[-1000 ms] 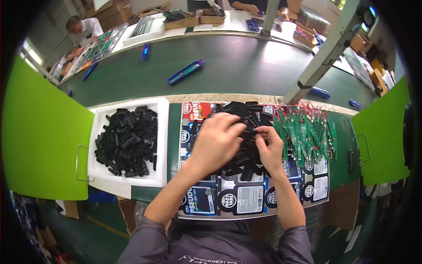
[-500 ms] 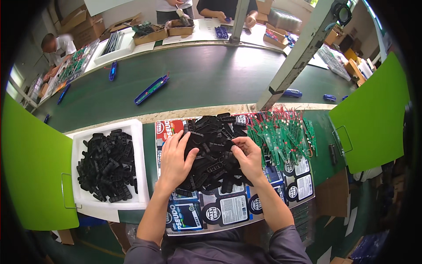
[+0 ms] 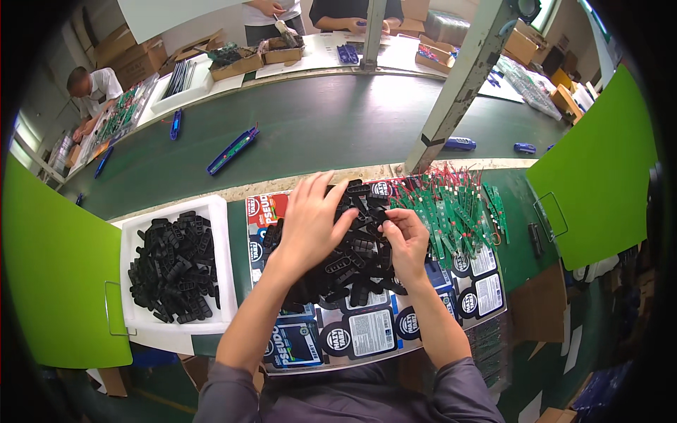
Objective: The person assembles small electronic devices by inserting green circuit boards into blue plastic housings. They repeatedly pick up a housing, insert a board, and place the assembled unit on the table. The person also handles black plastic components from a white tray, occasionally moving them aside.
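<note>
My left hand [image 3: 310,224] is spread over the far left of a heap of small black plastic parts [image 3: 345,264], fingers extended and apart. At the heap's right side my right hand [image 3: 407,243] has thumb and fingers pinched on one black plastic part [image 3: 379,216]. Its shape is partly hidden by the fingers. Underneath the heap lies a printed sheet [image 3: 363,338] with dark label designs. Just right of my right hand, a bundle of narrow green circuit boards [image 3: 455,211] with red wires rests on the same sheet.
A white foam tray [image 3: 224,271] of more black parts stands at left. Green panels [image 3: 63,275] [image 3: 592,176] flank the bench. Beyond runs a dark green conveyor [image 3: 303,120] carrying blue casings [image 3: 233,150]. A metal post [image 3: 458,84] rises behind the boards. Several people work across.
My left hand has moved right and farther away, over the heap. My right hand has shifted slightly right, still pinching a black part. The whole view has shifted a little.
</note>
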`<state>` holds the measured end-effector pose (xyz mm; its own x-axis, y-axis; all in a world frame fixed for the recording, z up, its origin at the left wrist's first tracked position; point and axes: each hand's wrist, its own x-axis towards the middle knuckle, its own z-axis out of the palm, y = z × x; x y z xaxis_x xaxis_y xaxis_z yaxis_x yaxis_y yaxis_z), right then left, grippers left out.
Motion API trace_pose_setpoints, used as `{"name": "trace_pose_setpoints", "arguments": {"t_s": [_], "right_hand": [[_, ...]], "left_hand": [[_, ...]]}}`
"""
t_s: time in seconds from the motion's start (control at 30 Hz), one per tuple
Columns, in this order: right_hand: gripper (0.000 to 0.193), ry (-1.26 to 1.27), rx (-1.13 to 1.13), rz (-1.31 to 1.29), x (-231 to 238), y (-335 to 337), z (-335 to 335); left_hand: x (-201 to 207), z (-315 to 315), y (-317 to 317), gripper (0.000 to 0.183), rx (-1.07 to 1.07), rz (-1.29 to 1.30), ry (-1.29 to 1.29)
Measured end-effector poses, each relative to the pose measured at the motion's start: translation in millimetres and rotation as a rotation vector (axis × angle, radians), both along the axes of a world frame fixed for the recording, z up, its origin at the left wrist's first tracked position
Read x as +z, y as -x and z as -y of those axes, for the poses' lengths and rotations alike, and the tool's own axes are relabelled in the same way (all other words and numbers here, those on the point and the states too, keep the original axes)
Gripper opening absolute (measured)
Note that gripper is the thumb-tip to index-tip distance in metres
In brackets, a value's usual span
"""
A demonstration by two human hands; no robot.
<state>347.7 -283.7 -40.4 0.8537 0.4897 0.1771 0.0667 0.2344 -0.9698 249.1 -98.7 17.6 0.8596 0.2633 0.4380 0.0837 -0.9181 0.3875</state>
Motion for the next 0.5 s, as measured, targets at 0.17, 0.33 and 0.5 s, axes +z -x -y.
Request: {"name": "trace_pose_setpoints", "arguments": {"t_s": [0.17, 0.33, 0.5], "right_hand": [[0.016, -0.006, -0.068, 0.065, -2, -9, 2], [0.015, -0.029, -0.106, 0.024, -4, -17, 1], [0.015, -0.025, -0.086, 0.028, -6, -14, 1]], "left_hand": [[-41, -26, -68, 0.063, -0.124, -0.289, -0.034], [-42, -16, -59, 0.067, -0.220, -0.384, -0.063], [-30, -7, -47, 0.061, -0.289, -0.338, -0.130]]}}
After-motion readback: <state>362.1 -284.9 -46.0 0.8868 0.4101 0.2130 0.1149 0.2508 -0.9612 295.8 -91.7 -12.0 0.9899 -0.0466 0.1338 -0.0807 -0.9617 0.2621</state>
